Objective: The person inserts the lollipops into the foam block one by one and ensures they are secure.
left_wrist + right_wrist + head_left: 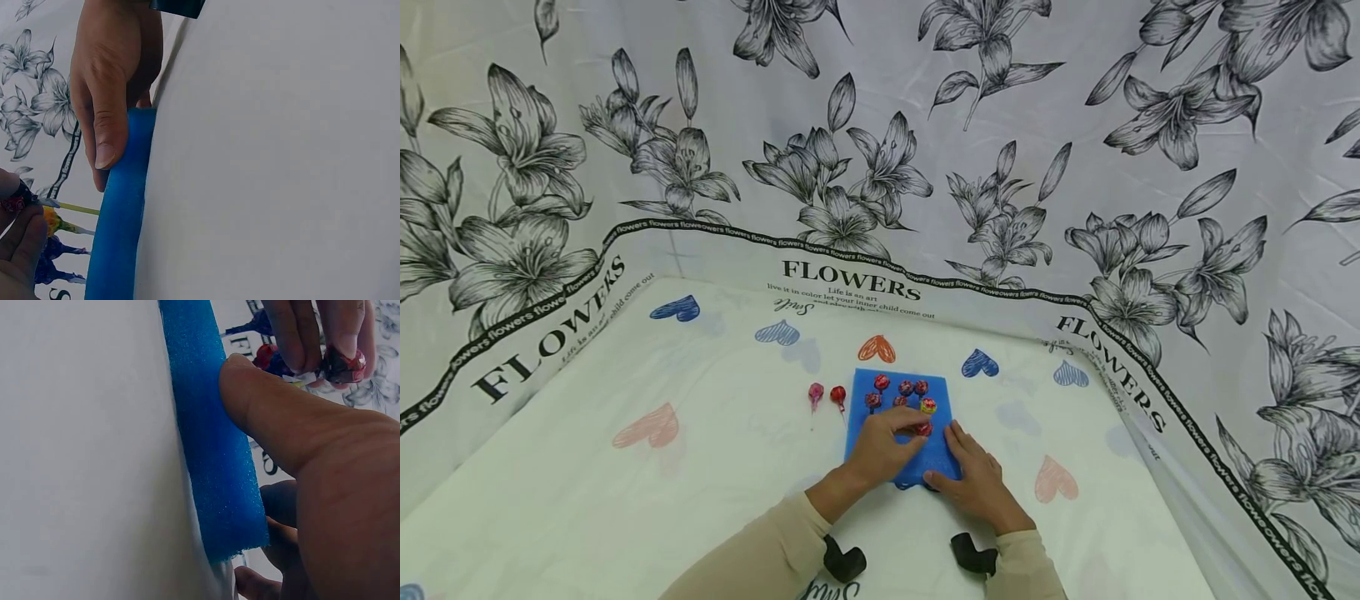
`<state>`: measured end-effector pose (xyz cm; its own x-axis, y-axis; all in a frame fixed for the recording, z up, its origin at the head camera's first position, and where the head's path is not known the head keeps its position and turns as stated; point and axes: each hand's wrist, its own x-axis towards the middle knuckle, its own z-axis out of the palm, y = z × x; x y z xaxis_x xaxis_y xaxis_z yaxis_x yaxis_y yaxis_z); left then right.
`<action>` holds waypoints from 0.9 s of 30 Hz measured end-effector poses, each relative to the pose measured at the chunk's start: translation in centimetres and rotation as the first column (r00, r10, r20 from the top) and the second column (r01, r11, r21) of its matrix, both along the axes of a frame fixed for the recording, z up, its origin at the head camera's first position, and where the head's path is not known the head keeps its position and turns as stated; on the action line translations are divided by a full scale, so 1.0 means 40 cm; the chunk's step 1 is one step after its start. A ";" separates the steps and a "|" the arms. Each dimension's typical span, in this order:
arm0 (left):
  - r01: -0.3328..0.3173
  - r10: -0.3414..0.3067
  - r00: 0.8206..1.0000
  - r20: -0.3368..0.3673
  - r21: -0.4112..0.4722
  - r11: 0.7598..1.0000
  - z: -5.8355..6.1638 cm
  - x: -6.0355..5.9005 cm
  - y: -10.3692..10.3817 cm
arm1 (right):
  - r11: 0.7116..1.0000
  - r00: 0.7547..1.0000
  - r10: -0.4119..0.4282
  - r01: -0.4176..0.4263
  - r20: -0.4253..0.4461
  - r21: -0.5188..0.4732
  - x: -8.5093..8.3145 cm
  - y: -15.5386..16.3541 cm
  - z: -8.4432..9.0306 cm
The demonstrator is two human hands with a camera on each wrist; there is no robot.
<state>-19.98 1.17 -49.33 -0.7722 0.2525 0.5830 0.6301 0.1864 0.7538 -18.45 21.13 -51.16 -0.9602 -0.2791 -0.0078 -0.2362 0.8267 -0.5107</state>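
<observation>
A blue foam block (936, 454) lies flat on the table, with several wrapped lollipops (882, 382) standing in it on their sticks. My left hand (883, 446) reaches over the block and pinches a red-wrapped lollipop (924, 430) by its head. In the left wrist view that lollipop's yellow stick (80, 208) reaches the foam; how deep it sits cannot be told. A yellow-wrapped lollipop (928, 406) stands just beyond. My right hand (977, 479) holds the block's near right corner, thumb against the near side and fingers along the right side.
Left of the block, a pink lollipop (816, 392) and a red lollipop (838, 395) lie on the white heart-printed cloth (722, 442). A flower-printed curtain (865, 100) rises behind the table. Black wrist devices (846, 563) sit at both wrists.
</observation>
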 end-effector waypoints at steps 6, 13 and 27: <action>0.008 -0.009 1.000 0.025 0.016 1.000 -0.005 0.001 0.001 | 1.000 1.000 0.009 -0.009 -0.003 -0.003 0.001 0.001 0.002; 0.024 -0.025 0.998 0.060 0.009 1.000 -0.004 0.007 0.005 | 1.000 1.000 0.010 -0.010 -0.009 -0.006 0.002 0.000 0.001; 0.017 -0.011 0.995 0.099 -0.059 0.998 -0.024 0.006 0.003 | 1.000 1.000 -0.003 0.003 0.003 -0.019 0.001 -0.001 -0.001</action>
